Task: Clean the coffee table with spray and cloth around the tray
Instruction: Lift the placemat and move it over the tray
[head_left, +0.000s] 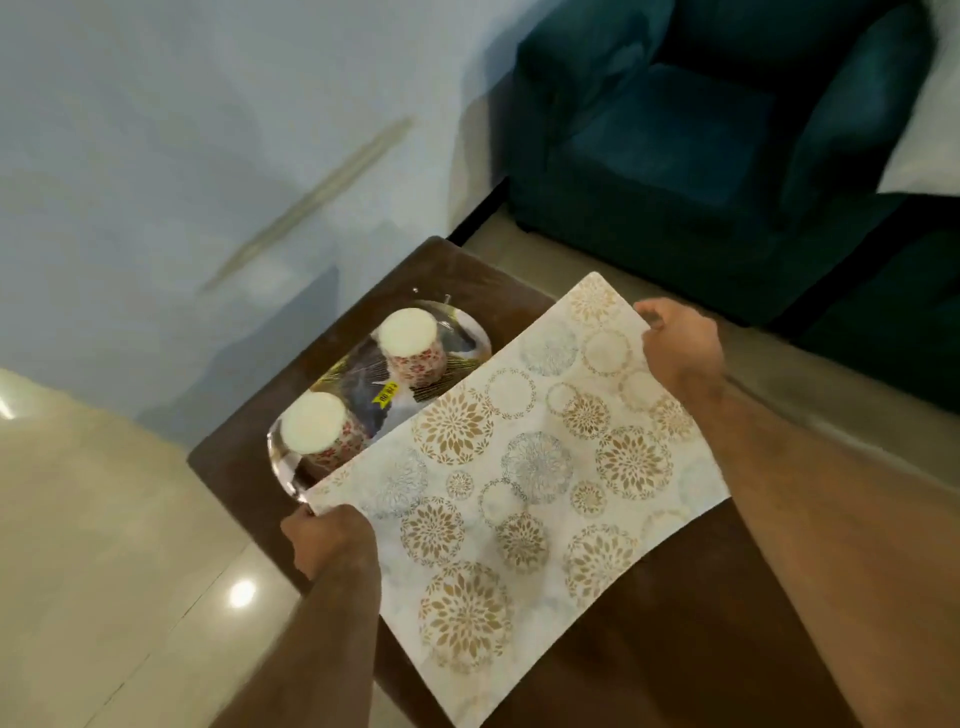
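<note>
A dark brown coffee table stands below me. On its far end sits a shiny oval tray holding two upturned floral cups. A white placemat with gold and grey flower rings covers the middle of the table and hides the tray's near edge. My left hand pinches the mat's far-left corner. My right hand grips its far-right corner. No spray bottle or cloth is in view.
A teal armchair stands beyond the table at the upper right. A pale blue wall runs along the left. Glossy beige floor tiles lie to the left of the table.
</note>
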